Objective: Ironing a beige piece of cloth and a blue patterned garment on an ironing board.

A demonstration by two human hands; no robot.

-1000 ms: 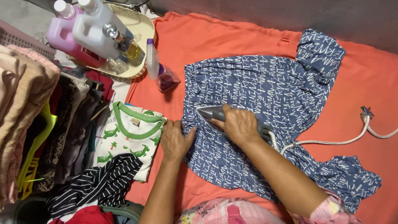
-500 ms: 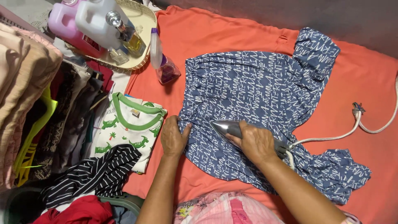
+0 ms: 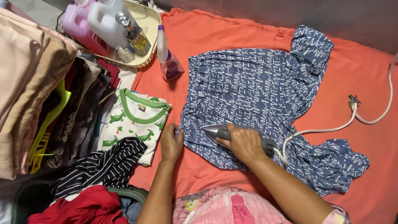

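A blue patterned blouse (image 3: 257,91) lies spread flat on an orange cloth (image 3: 232,37). My right hand (image 3: 244,143) grips the handle of a grey iron (image 3: 215,131), whose tip points left over the blouse's lower edge. My left hand (image 3: 171,143) presses down on the blouse's left hem, fingers holding the fabric flat. The iron's white cord (image 3: 331,126) trails off to the right across the cloth.
A purple spray bottle (image 3: 167,58) stands at the cloth's left edge. A tray (image 3: 151,18) holds jugs and small bottles at the top left. A white and green child's shirt (image 3: 137,118), a striped garment (image 3: 101,166) and hung clothes (image 3: 37,91) lie left.
The iron and my right hand have slid down toward the blouse's lower hem. My left hand stays pressed on the left edge of the fabric.
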